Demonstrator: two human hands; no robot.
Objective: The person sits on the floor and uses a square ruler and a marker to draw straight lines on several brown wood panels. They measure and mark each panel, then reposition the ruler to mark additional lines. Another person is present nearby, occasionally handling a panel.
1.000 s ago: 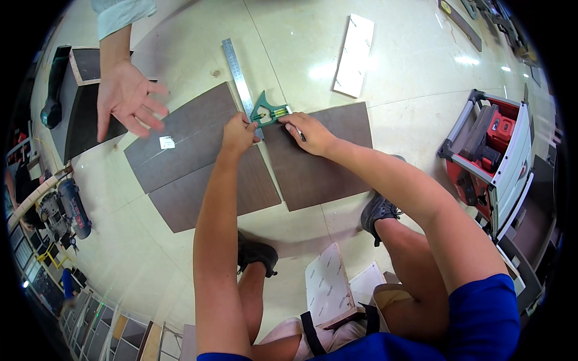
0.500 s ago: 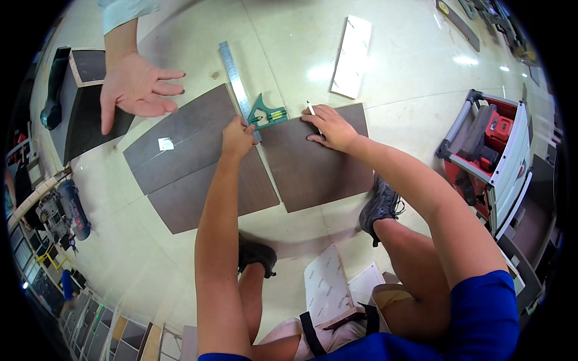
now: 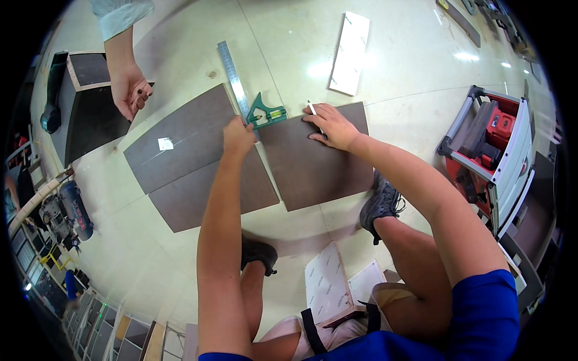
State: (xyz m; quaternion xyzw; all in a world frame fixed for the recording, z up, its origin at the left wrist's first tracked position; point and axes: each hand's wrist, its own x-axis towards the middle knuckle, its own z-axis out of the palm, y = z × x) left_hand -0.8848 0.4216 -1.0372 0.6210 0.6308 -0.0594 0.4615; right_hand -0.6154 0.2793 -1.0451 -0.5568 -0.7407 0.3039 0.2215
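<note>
A combination square with a steel blade and green head (image 3: 267,117) lies where two dark brown panels meet. Closed around the lower part of its blade is my left hand (image 3: 239,136); the fingers' undersides are hidden. The square's head sits at the far edge of the right panel (image 3: 316,177). On that panel rests my right hand (image 3: 334,128), holding a slim white pencil (image 3: 311,108) between the fingers with its tip pointing away from me. The left panel (image 3: 192,129), with a white sticker and a line across it, lies beside a thin gap.
Another person's hand (image 3: 129,90) hangs at the far left by a dark box (image 3: 90,117). A white board strip (image 3: 350,54) lies farther off. A red-and-grey tool case (image 3: 481,141) stands right. A white-faced board piece (image 3: 325,283) stands between my legs.
The other person's hand has turned over, with its spread fingers now curled and hanging down. My own hands, the square and the panels stay practically in place.
</note>
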